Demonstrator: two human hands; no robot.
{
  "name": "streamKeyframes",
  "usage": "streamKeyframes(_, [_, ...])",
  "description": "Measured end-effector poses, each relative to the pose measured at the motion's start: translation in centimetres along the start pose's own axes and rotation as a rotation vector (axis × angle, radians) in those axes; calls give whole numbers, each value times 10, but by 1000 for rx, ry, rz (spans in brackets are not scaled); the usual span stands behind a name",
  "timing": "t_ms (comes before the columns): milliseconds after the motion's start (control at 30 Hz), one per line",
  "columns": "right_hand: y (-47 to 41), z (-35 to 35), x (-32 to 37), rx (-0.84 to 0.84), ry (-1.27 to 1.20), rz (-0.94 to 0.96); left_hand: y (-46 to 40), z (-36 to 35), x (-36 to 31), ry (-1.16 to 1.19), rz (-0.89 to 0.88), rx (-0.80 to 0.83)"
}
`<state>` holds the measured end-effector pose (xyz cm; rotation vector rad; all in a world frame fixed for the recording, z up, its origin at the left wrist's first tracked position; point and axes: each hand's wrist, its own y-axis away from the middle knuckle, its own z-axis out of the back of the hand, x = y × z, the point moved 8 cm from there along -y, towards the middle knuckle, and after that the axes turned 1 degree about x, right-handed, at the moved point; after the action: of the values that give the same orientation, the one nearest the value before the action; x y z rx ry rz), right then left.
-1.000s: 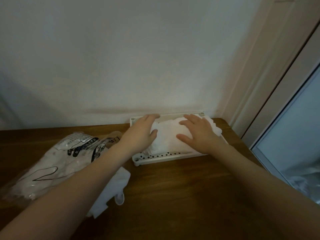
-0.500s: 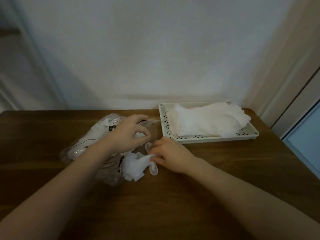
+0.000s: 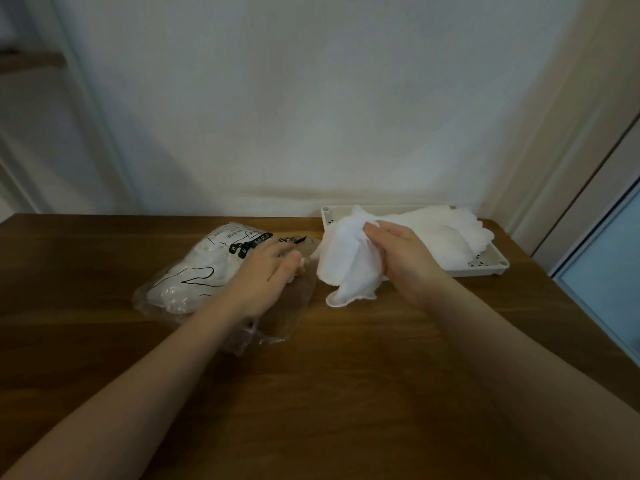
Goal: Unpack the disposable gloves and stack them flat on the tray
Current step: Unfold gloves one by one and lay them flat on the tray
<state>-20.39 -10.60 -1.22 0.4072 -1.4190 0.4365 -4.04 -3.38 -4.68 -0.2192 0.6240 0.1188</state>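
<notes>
I keep my left hand (image 3: 266, 271) pressed on the clear bag (image 3: 194, 271) of gloves on the wooden table (image 3: 346, 393), fingers curled at its mouth; whether they pinch anything I cannot tell. My right hand (image 3: 398, 258) pinches 1 white glove (image 3: 346, 265) aloft, its long axis hanging near-vertical, cuff down. I should spread it flat before laying it on the stack (image 3: 446, 233) in the tray (image 3: 498, 266).

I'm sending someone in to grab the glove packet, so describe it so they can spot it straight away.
On the wooden table, look left of the white tray by the wall. The packet is a crinkly clear plastic bag of white gloves under the left hand. Unlike the loose glove in the right hand, it carries black printed labels and an outline drawing.
</notes>
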Motion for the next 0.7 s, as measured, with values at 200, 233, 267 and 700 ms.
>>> streamKeyframes(200, [9,3,-7,61,71,-99,11,-6,-66,297,-226,108])
streamKeyframes(233, [10,4,-6,74,70,-97,12,-9,-70,342,-210,115])
streamKeyframes(267, [10,6,-5,88,60,-93,12,-11,-70,386,-200,98])
streamKeyframes(700, [25,51,-15,165,41,-169,5,-20,-41,1460,372,72])
